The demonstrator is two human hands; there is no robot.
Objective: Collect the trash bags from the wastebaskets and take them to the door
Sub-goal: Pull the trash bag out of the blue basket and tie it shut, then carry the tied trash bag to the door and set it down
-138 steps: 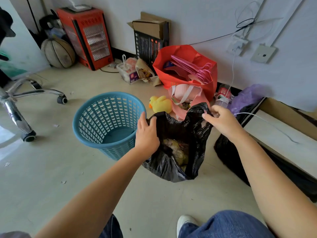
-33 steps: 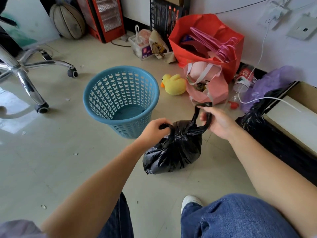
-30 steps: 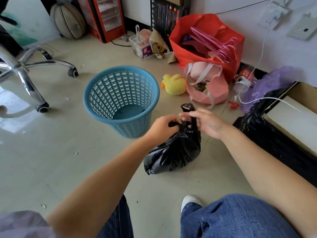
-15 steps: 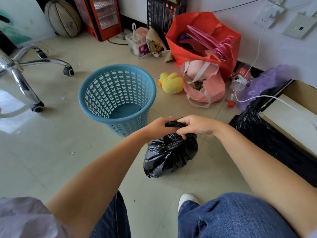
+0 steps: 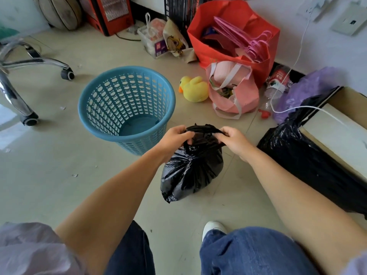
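Chair base (image 5: 23, 64) at far left on the floor (image 5: 49, 185). Blue wastebasket (image 5: 127, 108) stands upright, no bag inside. Just right of it, the black trash bag (image 5: 191, 173) rests on the floor, its neck gathered. Left hand (image 5: 174, 137) and right hand (image 5: 234, 139) each pinch the bag's top, fingers curled into the plastic. Beyond: yellow duck toy (image 5: 193, 89), pink bag (image 5: 236, 94), red bag (image 5: 234, 36).

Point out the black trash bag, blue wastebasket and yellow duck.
black trash bag (image 5: 191, 175), head view, on its bulging body.
blue wastebasket (image 5: 127, 68), head view, on the far rim.
yellow duck (image 5: 195, 90), head view, on its body.
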